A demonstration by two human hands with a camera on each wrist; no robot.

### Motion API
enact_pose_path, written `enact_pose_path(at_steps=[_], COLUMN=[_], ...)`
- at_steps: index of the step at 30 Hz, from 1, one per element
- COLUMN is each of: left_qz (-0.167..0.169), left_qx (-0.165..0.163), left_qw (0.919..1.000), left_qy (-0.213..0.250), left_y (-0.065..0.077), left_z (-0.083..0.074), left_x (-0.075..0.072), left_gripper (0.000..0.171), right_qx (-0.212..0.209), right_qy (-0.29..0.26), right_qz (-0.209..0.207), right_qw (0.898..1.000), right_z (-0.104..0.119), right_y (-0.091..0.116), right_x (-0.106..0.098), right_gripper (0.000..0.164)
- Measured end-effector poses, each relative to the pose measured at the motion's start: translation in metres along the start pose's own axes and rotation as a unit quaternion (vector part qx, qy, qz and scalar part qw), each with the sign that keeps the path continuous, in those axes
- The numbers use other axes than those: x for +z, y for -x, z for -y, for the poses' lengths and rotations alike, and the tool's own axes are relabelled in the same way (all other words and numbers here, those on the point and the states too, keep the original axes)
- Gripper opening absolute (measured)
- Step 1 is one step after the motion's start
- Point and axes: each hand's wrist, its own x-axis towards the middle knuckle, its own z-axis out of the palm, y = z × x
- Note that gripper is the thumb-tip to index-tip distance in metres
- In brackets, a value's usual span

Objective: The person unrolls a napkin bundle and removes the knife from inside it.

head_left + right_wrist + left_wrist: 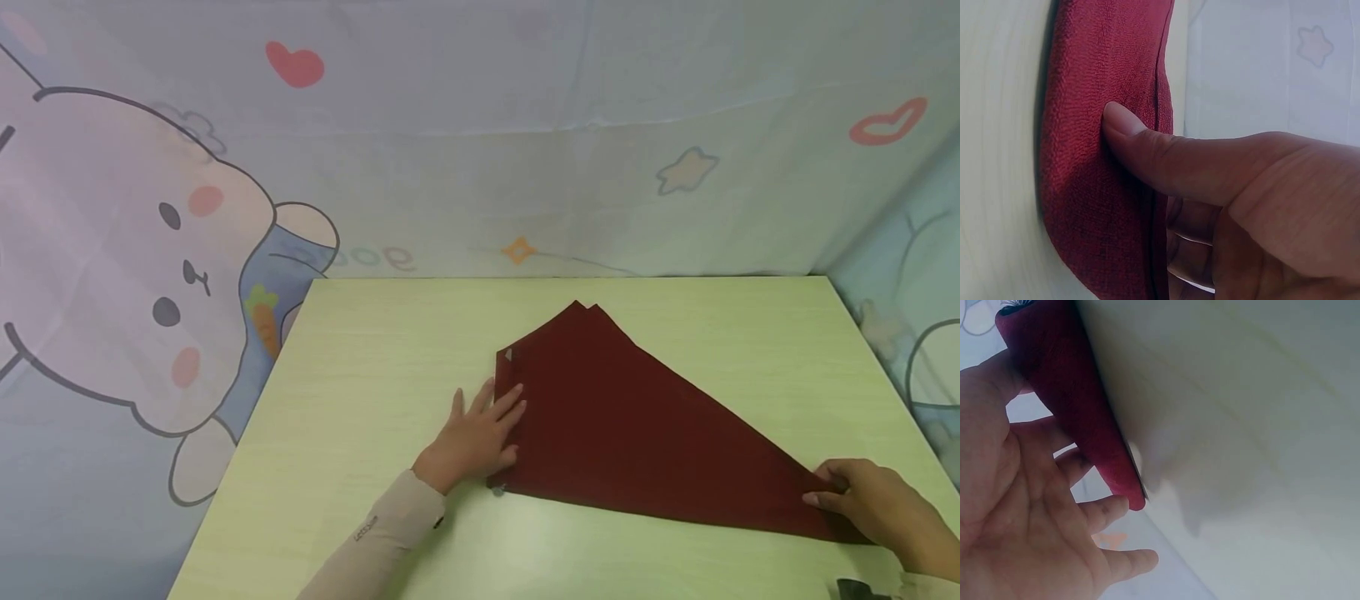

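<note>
A dark red cloth (637,442), folded into a tapering shape, lies on the pale table. Its left edge is short, and a peak points toward the back. My left hand (472,442) rests on that left edge with fingers spread; in the left wrist view the fingers (1107,512) lie along the folded red edge (1079,394). At the narrow right end, my right hand (873,504) pinches the cloth. The right wrist view has the thumb (1125,122) on the red fabric (1097,187) and the other fingers curled behind its edge.
The light wood-grain table (375,350) ends at a back edge against a hanging printed curtain (480,142). More curtain (930,250) hangs on the right. A small dark object (855,590) shows by the right sleeve at the bottom.
</note>
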Motion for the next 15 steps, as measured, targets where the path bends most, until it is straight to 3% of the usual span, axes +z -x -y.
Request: enact_pose_path(at_steps=[8, 15], left_qz=[0.004, 0.008], left_qx=[-0.013, -0.032], left_qw=[0.9993, 0.9974], left_qy=[0.036, 0.063], left_y=[0.007, 0.013], left_z=[0.01, 0.021], left_x=[-0.005, 0.003], left_gripper=[0.065, 0.065], right_qx=[-0.003, -0.009], right_qy=[0.004, 0.009], right_qz=[-0.001, 0.0], right_qw=[1.0, 1.0], right_z=[0.0, -0.001], right_y=[-0.001, -0.001], right_x=[0.0, 0.0], right_gripper=[0.03, 0.031])
